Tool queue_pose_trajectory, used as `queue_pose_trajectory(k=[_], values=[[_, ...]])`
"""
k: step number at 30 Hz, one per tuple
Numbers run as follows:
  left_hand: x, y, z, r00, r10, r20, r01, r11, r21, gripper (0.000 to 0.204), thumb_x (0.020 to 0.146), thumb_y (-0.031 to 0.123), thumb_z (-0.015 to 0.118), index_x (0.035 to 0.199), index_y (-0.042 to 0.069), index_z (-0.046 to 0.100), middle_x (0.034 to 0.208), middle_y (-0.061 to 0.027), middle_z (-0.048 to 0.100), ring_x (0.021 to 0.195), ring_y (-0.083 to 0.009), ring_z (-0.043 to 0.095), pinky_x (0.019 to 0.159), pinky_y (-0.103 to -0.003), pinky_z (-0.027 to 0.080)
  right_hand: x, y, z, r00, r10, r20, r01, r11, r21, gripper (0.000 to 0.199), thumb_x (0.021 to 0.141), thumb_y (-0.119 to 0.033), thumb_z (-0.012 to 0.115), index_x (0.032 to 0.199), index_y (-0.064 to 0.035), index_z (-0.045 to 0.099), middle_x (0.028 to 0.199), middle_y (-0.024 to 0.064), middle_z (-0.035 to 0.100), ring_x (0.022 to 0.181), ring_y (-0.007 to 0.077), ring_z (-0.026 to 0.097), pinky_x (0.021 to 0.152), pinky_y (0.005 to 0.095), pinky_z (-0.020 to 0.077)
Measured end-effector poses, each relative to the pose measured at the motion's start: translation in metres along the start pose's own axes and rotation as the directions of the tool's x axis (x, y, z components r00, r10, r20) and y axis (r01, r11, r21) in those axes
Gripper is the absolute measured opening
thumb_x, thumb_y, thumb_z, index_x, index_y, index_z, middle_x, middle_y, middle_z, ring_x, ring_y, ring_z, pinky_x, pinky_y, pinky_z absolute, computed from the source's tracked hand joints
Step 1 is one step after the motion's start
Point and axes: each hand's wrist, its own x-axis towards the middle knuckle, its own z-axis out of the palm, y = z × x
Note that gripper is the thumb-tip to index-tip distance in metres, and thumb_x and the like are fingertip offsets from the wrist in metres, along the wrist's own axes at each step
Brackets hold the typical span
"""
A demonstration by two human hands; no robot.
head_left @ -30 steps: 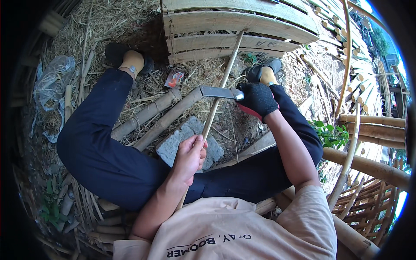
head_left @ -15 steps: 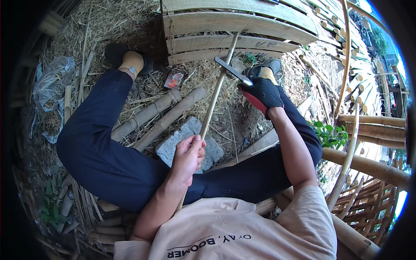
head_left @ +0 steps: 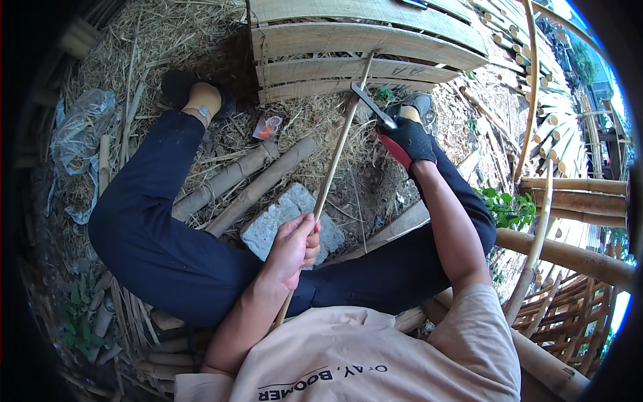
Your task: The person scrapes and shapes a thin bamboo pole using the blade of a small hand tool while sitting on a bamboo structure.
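- The bare left hand [head_left: 293, 248] is grasping a slender bamboo stick [head_left: 335, 159], its grip clenching around the stick with the thumb lying along the upper side.
- The right hand [head_left: 408, 141], wearing a black and red glove, is gripping a flat-bladed knife [head_left: 372, 108]; its grip is closing around the handle, which the fingers are mostly hiding.
- The stick is slanting through the middle of the scene, its near end reaching the beige T-shirt [head_left: 375, 345] and its far end standing before the lower slats of a wooden crate [head_left: 365, 43]; whether it is touching the slats, I cannot tell.
- The knife blade is pointing far and left from the glove, crossing the stick close to its far end.
- A rough grey stone block [head_left: 271, 224] is lying on the ground just beyond the left hand, partly behind the stick.
- Two bamboo poles [head_left: 261, 179] are lying side by side to the left of the stick.
- A small printed packet [head_left: 268, 127] is resting on the straw farther off, near the crate.
- The legs in dark trousers [head_left: 157, 221] are spreading to both sides of the stick.
- A crumpled clear plastic bag [head_left: 84, 127] is lying at far left, while cut bamboo lengths [head_left: 556, 127] are filling the far right.
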Motion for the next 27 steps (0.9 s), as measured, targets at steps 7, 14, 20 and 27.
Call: queue_pose_trajectory(k=[7,14,20,27], values=[[-0.001,0.004,-0.003,1.0,0.0,-0.01,0.0,0.999,-0.049,0.026,0.108,0.027,0.039,0.089,0.012,0.048,0.059,0.0103,0.028,0.044,-0.0003,0.021,0.037,-0.019,0.017,-0.012,-0.023,0.001,0.997,-0.068,0.027,0.067,0.996,0.055,0.044,0.084,-0.05,0.067,0.099,-0.0098,0.073,0.091,0.0199,0.071,0.088,0.0388,0.068,0.079,0.0448,0.0531],[-0.005,0.005,-0.001,0.999,-0.021,0.034,0.023,0.999,-0.043,0.026,0.108,0.027,0.038,0.088,0.013,0.047,0.059,0.0101,0.027,0.044,-0.0003,0.02,0.037,-0.019,0.017,-0.012,-0.022,0.001,0.987,-0.158,-0.023,0.157,0.986,-0.053,0.041,0.084,-0.048,0.069,0.099,-0.0091,0.073,0.082,0.0199,0.07,0.079,0.0393,0.068,0.071,0.0441,0.0527],[-0.006,0.007,0.001,0.999,-0.042,0.033,0.044,0.997,-0.061,0.025,0.108,0.027,0.04,0.088,0.013,0.048,0.059,0.0101,0.027,0.044,-0.0003,0.02,0.037,-0.018,0.017,-0.001,0.007,-0.007,0.995,0.071,-0.068,-0.063,0.991,0.115,0.043,0.086,-0.049,0.065,0.103,-0.0098,0.071,0.092,0.0216,0.07,0.089,0.04,0.068,0.079,0.0446,0.0526],[-0.004,0.005,0.003,0.999,0.001,-0.041,-0.001,1.0,-0.015,0.024,0.107,0.026,0.041,0.09,0.012,0.051,0.06,0.0104,0.029,0.044,0.0003,0.022,0.037,-0.018,0.018,-0.013,-0.028,-0.011,1.0,-0.012,0.027,0.009,0.993,0.116,0.043,0.085,-0.048,0.068,0.104,-0.0095,0.071,0.092,0.0185,0.072,0.089,0.0364,0.069,0.08,0.0429,0.0523]])
